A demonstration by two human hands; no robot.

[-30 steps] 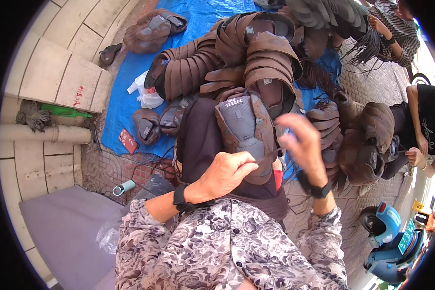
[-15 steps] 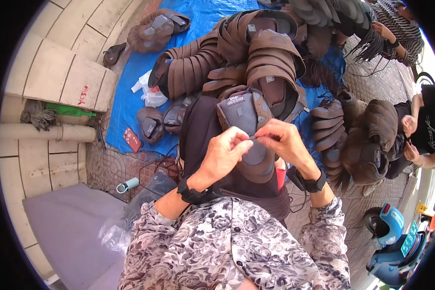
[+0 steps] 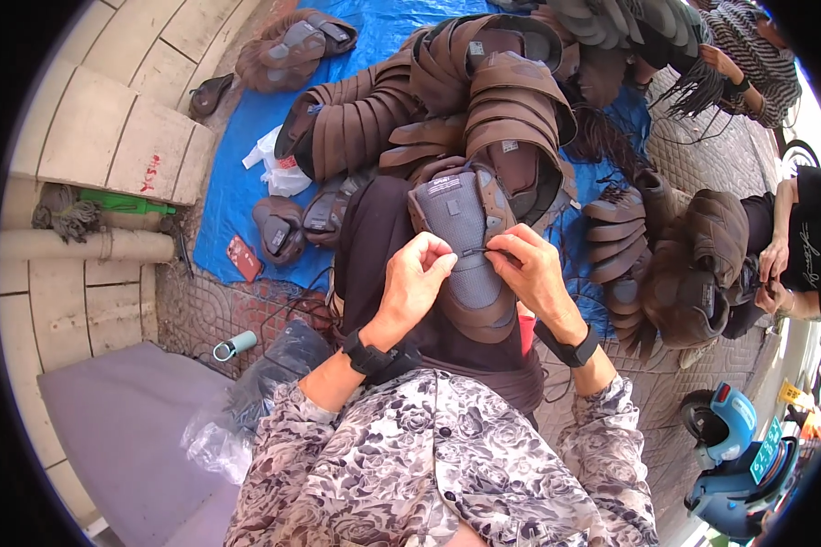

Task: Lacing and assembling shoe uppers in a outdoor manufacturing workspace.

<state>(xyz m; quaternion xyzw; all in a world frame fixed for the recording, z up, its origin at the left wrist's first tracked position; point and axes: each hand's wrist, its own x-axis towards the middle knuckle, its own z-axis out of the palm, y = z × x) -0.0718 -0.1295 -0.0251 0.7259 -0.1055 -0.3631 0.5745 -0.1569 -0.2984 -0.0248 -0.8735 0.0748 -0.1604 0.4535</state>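
On my lap lies a brown shoe upper [image 3: 465, 214] with a grey mesh tongue, its toe end toward me. A short dark lace [image 3: 472, 251] is stretched across the tongue between my two hands. My left hand [image 3: 417, 273] has thumb and forefinger pinched at the lace's left end. The lace's other end is gripped by the fingertips of my right hand [image 3: 531, 271], which also hang over the upper's right edge. Both hands are close above the tongue; whether they touch it I cannot tell.
Stacks of nested brown uppers [image 3: 520, 109] lie on a blue tarp [image 3: 223, 214] ahead. Left are a white plastic bag [image 3: 278, 169], a red phone [image 3: 244, 258] and a pale green bottle [image 3: 235, 345]. Two people work at the right, near a blue scooter [image 3: 734, 438].
My hands have moved apart, and the dark lace now shows taut between them. The left hand has shifted slightly left. At the right, the nearer person's hands have come closer together.
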